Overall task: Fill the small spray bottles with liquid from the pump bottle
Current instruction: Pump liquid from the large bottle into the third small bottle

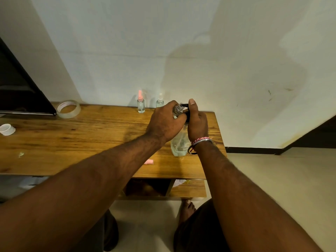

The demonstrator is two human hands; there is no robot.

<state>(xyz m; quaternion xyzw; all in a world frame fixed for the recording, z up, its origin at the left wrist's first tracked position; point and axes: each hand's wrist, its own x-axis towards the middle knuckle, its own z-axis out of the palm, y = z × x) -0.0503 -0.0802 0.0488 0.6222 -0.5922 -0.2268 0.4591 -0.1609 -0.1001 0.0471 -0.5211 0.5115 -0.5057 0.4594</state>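
Note:
A clear pump bottle [179, 144] stands near the right end of the wooden table [72, 139]. My right hand [197, 122] grips its black pump head, thumb raised. My left hand [164, 122] holds a small clear bottle [177, 109] tilted against the pump's nozzle. Two small spray bottles stand at the back by the wall: one with a pink sprayer [141, 104], one with a white sprayer [160, 101]. A small pink cap [149, 162] lies on the table in front of the pump bottle.
A roll of clear tape [68, 109] lies at the back left beside a black screen [20, 84]. A white cap [7, 129] sits at the left edge. A lower shelf [187, 190] shows under the table; tiled floor lies to the right.

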